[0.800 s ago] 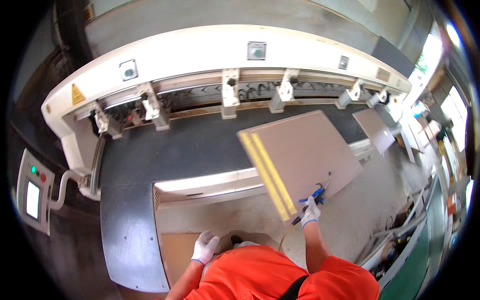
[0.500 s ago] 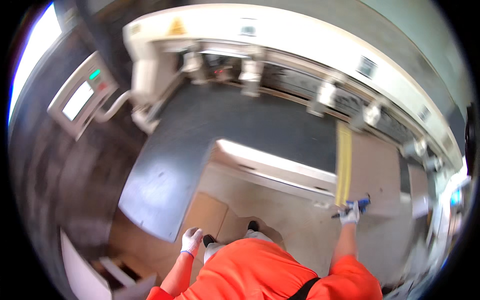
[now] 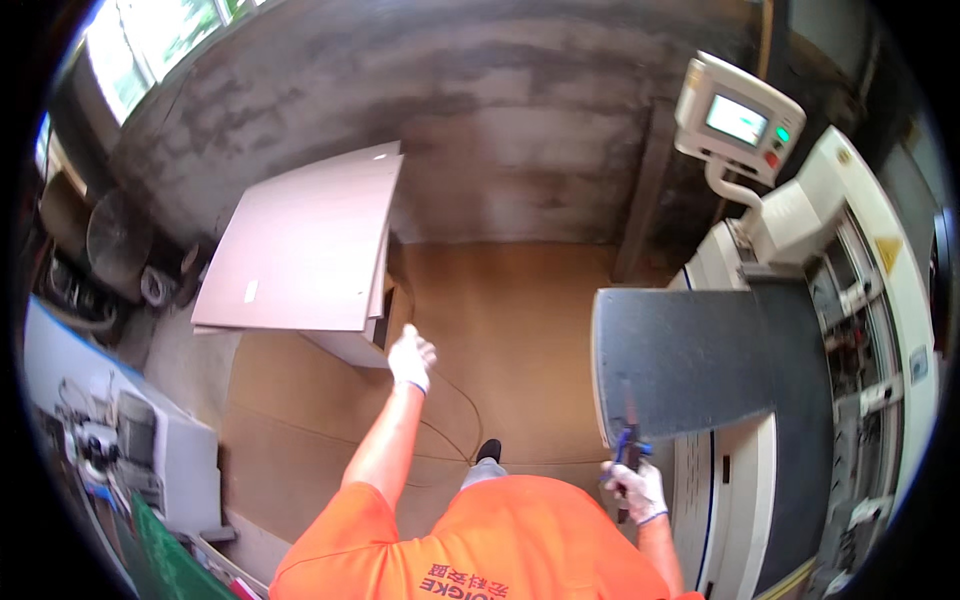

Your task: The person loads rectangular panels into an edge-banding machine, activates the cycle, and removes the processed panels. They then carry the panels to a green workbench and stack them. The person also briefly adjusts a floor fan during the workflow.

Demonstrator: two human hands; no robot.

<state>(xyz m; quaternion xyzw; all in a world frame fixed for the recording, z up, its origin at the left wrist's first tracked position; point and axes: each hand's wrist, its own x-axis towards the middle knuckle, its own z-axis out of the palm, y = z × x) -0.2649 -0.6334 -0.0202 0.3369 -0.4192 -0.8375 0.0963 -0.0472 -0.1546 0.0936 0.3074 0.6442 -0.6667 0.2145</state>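
My left hand [image 3: 411, 360], in a white glove, reaches forward with nothing in it. Its fingers are loosely bent and apart. It is nearest to the stack of pale pinkish panels [image 3: 300, 245], just off the stack's near right corner. Closed round a blue-and-black hand tool [image 3: 628, 448] with a thin dark bar is my gloved right hand [image 3: 640, 490]. That tool is upheld beside the front edge of the dark machine table [image 3: 690, 350]; its exact kind is too small to make out.
A cream machine [image 3: 880, 200] with a tilted control panel [image 3: 740, 118] stands at the right. Brown sheeting [image 3: 500, 330] covers the floor, crossed by a thin cable [image 3: 475, 410]. A light grey cabinet [image 3: 180, 460] and other equipment line the left. Behind is a stained wall [image 3: 480, 140].
My view has swung left, from facing the machine to the panel stack, and the machine is now on the right. My left hand has stretched forward. The blue-and-black tool stays in my right hand.
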